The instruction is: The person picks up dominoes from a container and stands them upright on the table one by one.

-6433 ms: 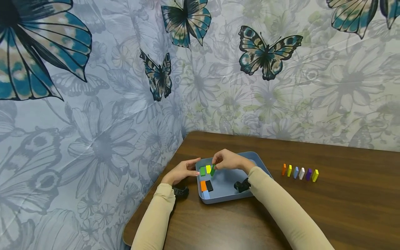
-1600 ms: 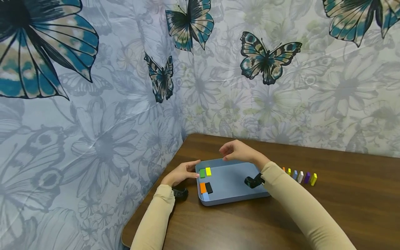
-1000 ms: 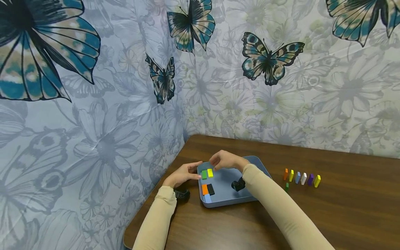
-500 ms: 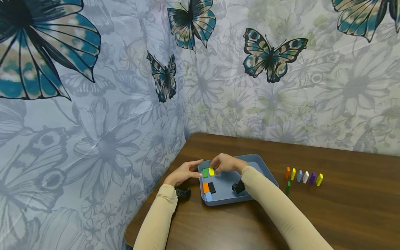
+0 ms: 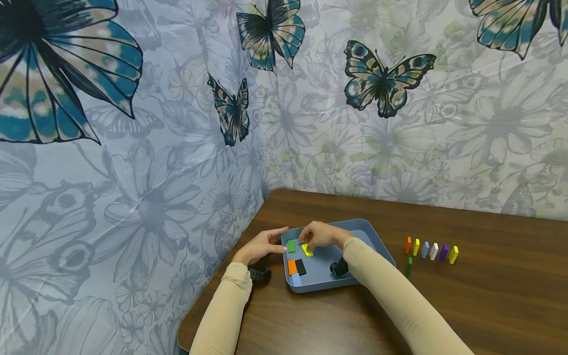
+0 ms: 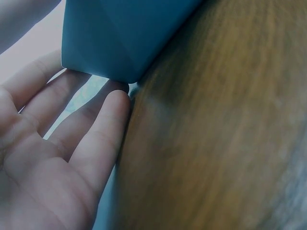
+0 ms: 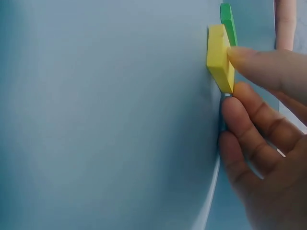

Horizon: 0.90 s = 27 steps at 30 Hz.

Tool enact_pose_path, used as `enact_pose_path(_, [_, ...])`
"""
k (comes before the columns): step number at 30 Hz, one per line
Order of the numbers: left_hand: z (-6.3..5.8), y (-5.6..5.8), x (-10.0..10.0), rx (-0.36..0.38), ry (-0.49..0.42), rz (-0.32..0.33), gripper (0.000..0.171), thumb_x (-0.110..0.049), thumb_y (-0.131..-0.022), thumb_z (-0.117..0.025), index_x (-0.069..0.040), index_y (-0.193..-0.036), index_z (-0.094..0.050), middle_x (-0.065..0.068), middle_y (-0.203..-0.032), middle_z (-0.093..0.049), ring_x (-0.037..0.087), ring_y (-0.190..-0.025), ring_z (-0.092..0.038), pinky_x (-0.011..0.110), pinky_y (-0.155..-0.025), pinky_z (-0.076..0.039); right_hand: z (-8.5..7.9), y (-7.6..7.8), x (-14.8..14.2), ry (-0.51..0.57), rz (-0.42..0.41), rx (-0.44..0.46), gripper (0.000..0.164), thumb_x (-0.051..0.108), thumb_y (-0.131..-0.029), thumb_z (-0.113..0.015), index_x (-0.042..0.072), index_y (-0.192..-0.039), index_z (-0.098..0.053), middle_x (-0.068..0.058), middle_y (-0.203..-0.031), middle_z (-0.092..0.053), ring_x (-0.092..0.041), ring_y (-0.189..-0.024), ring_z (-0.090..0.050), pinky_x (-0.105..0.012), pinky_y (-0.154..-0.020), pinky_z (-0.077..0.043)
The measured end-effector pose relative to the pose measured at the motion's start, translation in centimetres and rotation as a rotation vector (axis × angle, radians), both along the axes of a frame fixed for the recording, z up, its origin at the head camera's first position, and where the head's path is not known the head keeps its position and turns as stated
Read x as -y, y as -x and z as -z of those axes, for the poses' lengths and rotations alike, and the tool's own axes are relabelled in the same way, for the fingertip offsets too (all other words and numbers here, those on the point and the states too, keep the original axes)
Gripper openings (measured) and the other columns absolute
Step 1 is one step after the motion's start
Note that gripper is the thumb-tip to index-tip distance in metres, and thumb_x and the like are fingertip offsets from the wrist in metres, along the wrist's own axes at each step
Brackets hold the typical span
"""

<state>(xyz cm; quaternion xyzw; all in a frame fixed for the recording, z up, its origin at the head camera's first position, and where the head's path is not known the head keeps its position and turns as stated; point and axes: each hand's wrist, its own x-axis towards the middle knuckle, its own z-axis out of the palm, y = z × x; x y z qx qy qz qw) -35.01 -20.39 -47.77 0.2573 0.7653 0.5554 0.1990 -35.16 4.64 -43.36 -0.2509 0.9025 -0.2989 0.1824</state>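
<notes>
Wallpaper [image 5: 306, 130]: butterflies and flowers, behind a brown table [image 5: 492, 301]; we expect no trouble from there.
Tray [image 5: 328, 284]: blue, toward the left side of the table; a strong push could, we think, slide it and disturb the blocks inside.
Left hand [image 5: 258, 248]: fingers spread, touching the outside of the tray's corner; this support may be weak if the tray turns.
Yellow block [image 7: 217, 48]: inside the tray, turned aslant, near the flat green block [image 5: 291, 246]; a careless twist might knock this neighbour.
Right hand [image 5: 323, 234]: thumb and finger pinch the yellow block near its edge; if the thumb slips, it could drop.
Standing blocks [image 5: 434, 251]: six in a row, right of the tray; being narrow, they could topple one another if a sleeve [image 5: 399, 291] brushes them.
</notes>
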Motion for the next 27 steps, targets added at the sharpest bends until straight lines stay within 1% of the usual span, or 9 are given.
enact_pose_path(4, [-0.2,0.0,0.0,-0.002,0.005,-0.014,0.075,-0.011,-0.094,-0.07,-0.007,-0.157,-0.032,0.016,-0.163,-0.032,0.04,-0.146,-0.036,0.047,-0.113,-0.044,0.0,0.0,-0.3,-0.015,-0.021,0.029,0.027,0.0,-0.087,-0.074,0.009,-0.112,-0.077,-0.001,-0.107,-0.072,-0.014,-0.09,-0.058,-0.03,-0.084,-0.054])
enact_pose_path(7, [-0.1,-0.1,0.0,-0.002,0.008,-0.022,0.075,-0.011,-0.094,-0.07,-0.008,-0.158,-0.032,0.014,-0.163,-0.031,0.039,-0.148,-0.034,0.048,-0.114,-0.042,0.1,0.1,-0.6,-0.021,-0.028,0.051,0.025,-0.001,-0.089,-0.072,0.01,-0.111,-0.077,0.0,-0.109,-0.072,-0.013,-0.09,-0.058,-0.03,-0.085,-0.053])
enact_pose_path(10, [0.1,-0.1,0.1,-0.007,0.008,-0.023,0.075,-0.013,-0.093,-0.071,-0.008,-0.157,-0.032,0.014,-0.164,-0.029,0.04,-0.149,-0.03,0.05,-0.115,-0.039,0.1,0.1,-1.1,-0.024,-0.033,0.073,0.025,-0.003,-0.09,-0.068,0.009,-0.11,-0.078,0.0,-0.106,-0.071,-0.013,-0.089,-0.056,-0.028,-0.084,-0.052])
enact_pose_path(12, [0.3,0.0,0.2,-0.004,0.007,-0.024,0.076,-0.013,-0.092,-0.073,-0.009,-0.157,-0.033,0.013,-0.164,-0.029,0.04,-0.15,-0.028,0.051,-0.116,-0.039,0.1,0.0,-1.3,-0.014,-0.037,0.091,0.026,-0.007,-0.089,-0.067,0.007,-0.108,-0.078,-0.001,-0.101,-0.07,-0.013,-0.086,-0.054,-0.025,-0.08,-0.05])
enact_pose_path(16, [0.3,0.0,0.2,-0.013,0.002,-0.02,0.075,-0.013,-0.093,-0.072,-0.008,-0.157,-0.034,0.015,-0.164,-0.029,0.042,-0.15,-0.028,0.052,-0.116,-0.038,0.0,0.0,-1.5,-0.004,-0.047,0.117,0.023,-0.01,-0.086,-0.068,0.006,-0.101,-0.076,-0.003,-0.091,-0.065,-0.014,-0.081,-0.051,-0.023,-0.073,-0.046])
enact_pose_path(21, [0.1,-0.1,0.1,-0.013,0.002,-0.021,0.075,-0.012,-0.093,-0.072,-0.007,-0.157,-0.033,0.015,-0.164,-0.029,0.041,-0.15,-0.029,0.052,-0.117,-0.037,0.1,-0.2,-1.5,-0.017,-0.046,0.103,0.017,-0.008,-0.085,-0.072,0.007,-0.094,-0.073,0.0,-0.083,-0.06,-0.013,-0.077,-0.051,-0.022,-0.071,-0.046])
enact_pose_path(27, [0.1,-0.1,-0.1,-0.017,0.005,-0.021,0.076,-0.014,-0.092,-0.073,-0.008,-0.157,-0.034,0.014,-0.164,-0.029,0.04,-0.15,-0.028,0.052,-0.117,-0.036,0.3,-0.5,-1.6,-0.023,-0.024,0.087,0.013,-0.004,-0.085,-0.074,0.008,-0.09,-0.072,0.001,-0.081,-0.059,-0.014,-0.075,-0.05,-0.023,-0.069,-0.044])
